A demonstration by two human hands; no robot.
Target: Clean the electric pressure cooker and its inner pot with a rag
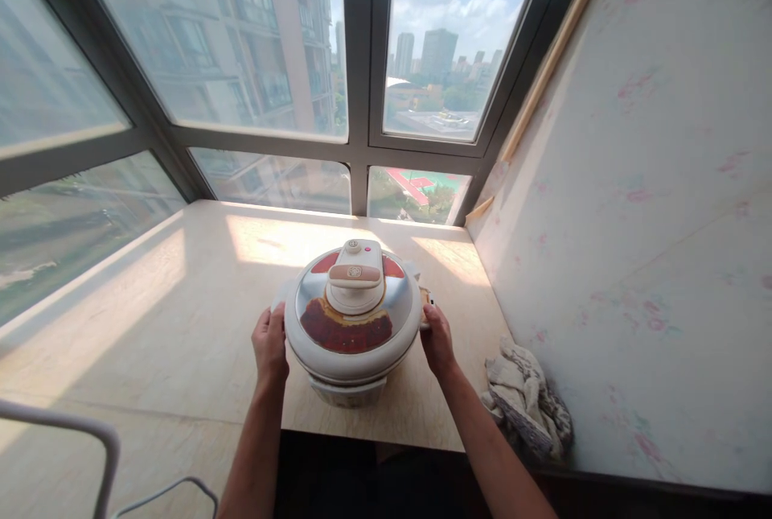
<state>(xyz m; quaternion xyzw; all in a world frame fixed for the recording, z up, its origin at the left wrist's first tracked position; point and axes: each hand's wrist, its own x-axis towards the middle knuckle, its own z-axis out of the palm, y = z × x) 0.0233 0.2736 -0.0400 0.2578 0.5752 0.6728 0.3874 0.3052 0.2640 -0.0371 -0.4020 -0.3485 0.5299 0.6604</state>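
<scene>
A round white electric cooker (353,366) with a shiny lid, dark red and gold panels and a pinkish top handle stands upright on the pale marbled sill. My left hand (270,344) is closed on the cooker's left side, at its rim. On the opposite side my right hand (437,335) grips the small side handle, with the thumb on top. The fingertips of both hands are partly hidden by the cooker's body.
A crumpled grey-and-white cloth (526,398) lies by the flowered wall (651,245) at the right. A white bent tube (66,420) and a thin cable (169,489) are at the lower left. Framed windows (367,153) stand behind the sill (211,326).
</scene>
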